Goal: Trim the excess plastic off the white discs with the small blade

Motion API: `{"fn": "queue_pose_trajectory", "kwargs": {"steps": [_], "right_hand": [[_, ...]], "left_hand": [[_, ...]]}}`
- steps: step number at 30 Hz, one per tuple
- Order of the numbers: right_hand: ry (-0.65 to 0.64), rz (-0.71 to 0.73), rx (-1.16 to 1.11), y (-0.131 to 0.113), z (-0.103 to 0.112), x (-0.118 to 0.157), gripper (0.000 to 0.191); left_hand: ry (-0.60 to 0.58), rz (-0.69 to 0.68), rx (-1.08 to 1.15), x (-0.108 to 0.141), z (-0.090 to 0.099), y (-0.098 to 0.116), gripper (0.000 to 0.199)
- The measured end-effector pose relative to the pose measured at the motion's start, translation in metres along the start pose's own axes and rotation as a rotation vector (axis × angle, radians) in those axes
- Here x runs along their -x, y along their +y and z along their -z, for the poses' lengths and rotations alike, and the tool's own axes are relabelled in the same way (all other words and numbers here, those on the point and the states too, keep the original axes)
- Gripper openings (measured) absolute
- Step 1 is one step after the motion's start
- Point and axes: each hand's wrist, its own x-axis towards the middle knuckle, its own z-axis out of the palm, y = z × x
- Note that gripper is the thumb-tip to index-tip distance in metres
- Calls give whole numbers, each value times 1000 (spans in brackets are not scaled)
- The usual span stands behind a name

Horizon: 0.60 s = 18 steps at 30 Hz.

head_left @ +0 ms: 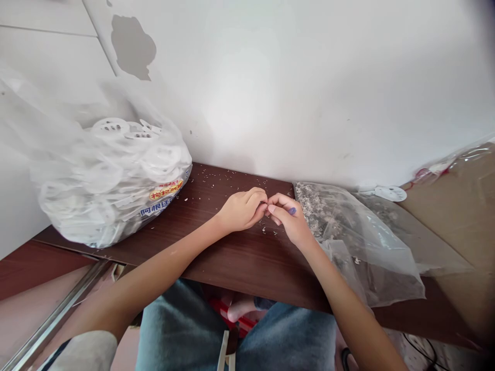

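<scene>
Over the dark brown table, my two hands meet at the fingertips. My left hand is closed in a pinch, back of the hand upward; what its fingers hold is hidden. My right hand is closed round a slim tool, of which only a blue-purple end shows between thumb and forefinger. Its tip is out of sight by the left fingers. Tiny white scraps lie on the table under and around both hands.
At the left stands a see-through plastic bag full of white, rounded flat pieces. A plastic bag of small greyish-white bits lies right of my hands. One white oval piece rests behind it, near a cardboard box. A wall rises behind.
</scene>
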Motion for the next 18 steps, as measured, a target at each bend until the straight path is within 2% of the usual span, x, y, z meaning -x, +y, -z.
{"fn": "queue_pose_trajectory", "kwargs": {"steps": [4,10,18], "right_hand": [[-51,-123,-278,5,-2,-3,15],[-31,-149,-357,6,-7,-1,12],[-5,-106,-276,7,-8,-1,14]], "left_hand": [[16,-63,-44,-3,4,0,17],[9,-69,-28,-5,5,1,19],[-63,193,280,-1,4,13,31]]}}
